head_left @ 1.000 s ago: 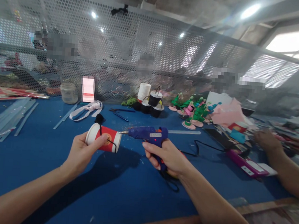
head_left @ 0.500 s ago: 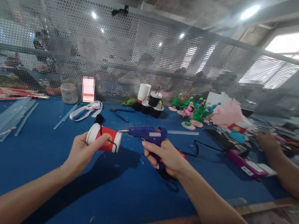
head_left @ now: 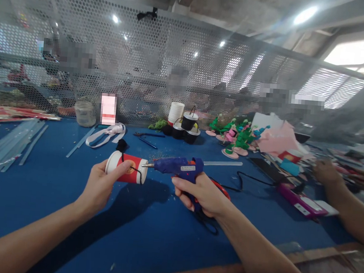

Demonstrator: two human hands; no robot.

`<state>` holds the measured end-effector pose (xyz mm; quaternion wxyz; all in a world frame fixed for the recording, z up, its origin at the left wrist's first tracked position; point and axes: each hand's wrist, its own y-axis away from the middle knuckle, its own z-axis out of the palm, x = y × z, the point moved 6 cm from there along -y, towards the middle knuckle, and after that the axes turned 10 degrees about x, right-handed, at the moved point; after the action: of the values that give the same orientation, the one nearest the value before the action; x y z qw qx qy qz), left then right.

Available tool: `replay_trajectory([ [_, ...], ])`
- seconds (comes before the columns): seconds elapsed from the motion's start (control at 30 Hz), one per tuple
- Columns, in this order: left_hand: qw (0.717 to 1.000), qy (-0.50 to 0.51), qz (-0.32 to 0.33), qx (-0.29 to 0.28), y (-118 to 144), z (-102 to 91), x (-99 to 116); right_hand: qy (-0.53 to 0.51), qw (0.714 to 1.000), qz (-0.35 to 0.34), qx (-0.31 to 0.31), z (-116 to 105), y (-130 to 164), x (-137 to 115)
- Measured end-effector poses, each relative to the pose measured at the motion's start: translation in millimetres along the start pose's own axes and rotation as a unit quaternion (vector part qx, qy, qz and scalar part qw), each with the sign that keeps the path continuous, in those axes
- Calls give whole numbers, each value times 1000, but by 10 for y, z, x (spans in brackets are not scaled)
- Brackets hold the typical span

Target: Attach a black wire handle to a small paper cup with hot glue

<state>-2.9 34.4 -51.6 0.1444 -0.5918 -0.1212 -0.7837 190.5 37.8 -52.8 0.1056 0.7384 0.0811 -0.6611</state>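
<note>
My left hand (head_left: 101,185) is closed around a red and white paper cup (head_left: 136,176), tilted on its side above the blue table (head_left: 148,239). A black cord runs across the cup's side, and my thumb presses over its printed emblem. In my right hand (head_left: 202,193) is a blue glue gun (head_left: 175,165), its metal nozzle at the cup's base end. Whether the nozzle touches the cup, I cannot tell. A clear glue stick (head_left: 224,163) sticks out of the gun's back.
Clear glue sticks (head_left: 14,144) lie at left, near a glass jar (head_left: 85,114). Pliers (head_left: 147,139), black cups (head_left: 189,122) and green figures (head_left: 241,139) stand farther back. At right are a purple power strip (head_left: 303,200) and another person's hand (head_left: 327,173).
The glue gun's nozzle has shifted slightly down and left against the end of the cup. My left hand and the cup have barely moved.
</note>
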Motion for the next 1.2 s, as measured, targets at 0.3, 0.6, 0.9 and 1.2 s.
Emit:
replay_trajectory([
  [0.3, 999, -13, 30, -25, 19, 9, 13, -20, 999, -8, 40, -56, -55, -3],
  [0.6, 999, -18, 18, -21, 26, 17, -9, -45, 999, 13, 15, 34, -43, 33],
  [0.9, 1000, -9, -4, -13, 40, 35, -5, -15, 1000, -2, 5, 47, -10, 15],
  [1.2, 1000, -8, -15, 3, -4, 14, -25, 47, 999, -15, 8, 38, 27, 7],
])
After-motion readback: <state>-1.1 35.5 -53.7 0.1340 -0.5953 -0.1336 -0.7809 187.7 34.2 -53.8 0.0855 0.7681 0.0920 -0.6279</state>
